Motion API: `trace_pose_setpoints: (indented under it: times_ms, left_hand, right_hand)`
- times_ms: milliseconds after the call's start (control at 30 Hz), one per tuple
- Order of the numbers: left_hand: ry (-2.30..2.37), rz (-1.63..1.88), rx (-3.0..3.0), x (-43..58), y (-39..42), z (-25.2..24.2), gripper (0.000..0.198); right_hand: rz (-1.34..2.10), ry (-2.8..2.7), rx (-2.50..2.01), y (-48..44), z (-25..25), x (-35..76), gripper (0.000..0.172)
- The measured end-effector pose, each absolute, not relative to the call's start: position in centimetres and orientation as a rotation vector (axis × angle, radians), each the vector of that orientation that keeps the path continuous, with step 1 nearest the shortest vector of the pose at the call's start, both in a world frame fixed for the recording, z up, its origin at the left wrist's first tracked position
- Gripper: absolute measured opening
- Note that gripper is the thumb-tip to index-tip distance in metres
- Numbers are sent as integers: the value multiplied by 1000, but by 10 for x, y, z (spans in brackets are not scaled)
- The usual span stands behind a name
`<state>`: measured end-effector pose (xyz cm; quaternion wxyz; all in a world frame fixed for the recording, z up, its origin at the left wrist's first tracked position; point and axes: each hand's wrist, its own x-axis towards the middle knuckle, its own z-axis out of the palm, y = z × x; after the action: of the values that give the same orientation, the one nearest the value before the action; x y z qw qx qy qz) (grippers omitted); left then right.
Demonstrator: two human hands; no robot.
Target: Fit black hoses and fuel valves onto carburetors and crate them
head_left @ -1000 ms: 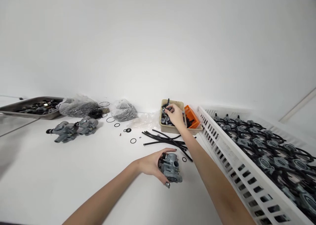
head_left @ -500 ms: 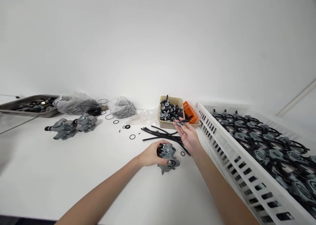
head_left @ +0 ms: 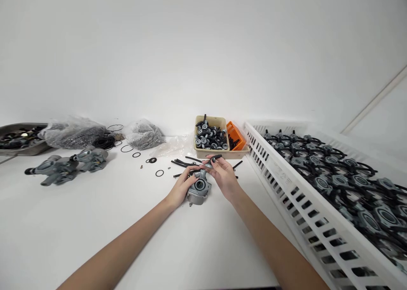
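A grey metal carburetor (head_left: 199, 193) stands at the middle of the white table, its round bore facing me. My left hand (head_left: 180, 190) is closed around its left side and upper part. At the top of the carburetor, my right hand (head_left: 224, 178) pinches a carburetor cap with a black rubber elbow (head_left: 216, 158). Fingers hide most of the cap, so I cannot tell whether it is seated. Several black rubber hoses (head_left: 179, 163) lie just behind both hands.
A beige tray (head_left: 212, 155) of caps and an orange basket (head_left: 242, 142) stand behind. A white crate (head_left: 276, 184) full of carburetors fills the right. Two carburetors (head_left: 60, 171), black O-rings (head_left: 159, 173), plastic bags (head_left: 144, 133) and a metal tray (head_left: 34, 149) are at left.
My right hand has brought the cap down and left, from in front of the beige tray to the carburetor's top. The carburetor has been raised and turned, with my left hand still on it.
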<state>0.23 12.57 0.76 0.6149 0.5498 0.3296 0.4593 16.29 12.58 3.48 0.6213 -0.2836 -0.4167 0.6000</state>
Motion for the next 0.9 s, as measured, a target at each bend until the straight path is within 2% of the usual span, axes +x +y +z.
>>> trace_pose_setpoints:
  times_ms: [900]
  left_hand:
    - [741, 1076, 1245, 4, 128, 0, 39]
  right_hand:
    - [1439, -1002, -716, 124, 31, 159, 29]
